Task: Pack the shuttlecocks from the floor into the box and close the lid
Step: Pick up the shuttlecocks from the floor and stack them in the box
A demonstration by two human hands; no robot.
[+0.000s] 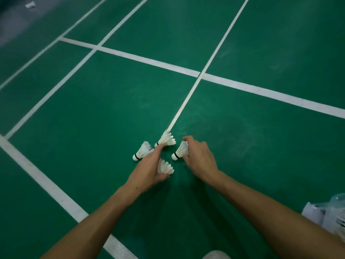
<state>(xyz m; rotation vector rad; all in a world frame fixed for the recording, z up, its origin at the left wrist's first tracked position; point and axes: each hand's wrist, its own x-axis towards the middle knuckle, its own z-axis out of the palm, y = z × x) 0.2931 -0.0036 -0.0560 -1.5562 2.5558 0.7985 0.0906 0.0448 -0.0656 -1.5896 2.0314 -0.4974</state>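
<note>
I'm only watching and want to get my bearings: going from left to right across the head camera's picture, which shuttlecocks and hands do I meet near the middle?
Leftmost shuttlecock → left hand → shuttlecock on the white line → shuttlecock with the black-banded cork → right hand.

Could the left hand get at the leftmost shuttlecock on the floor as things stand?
Probably yes. The leftmost shuttlecock lies right beside the left hand with nothing between them, but that hand already holds a shuttlecock and its fingertips touch another.
</note>
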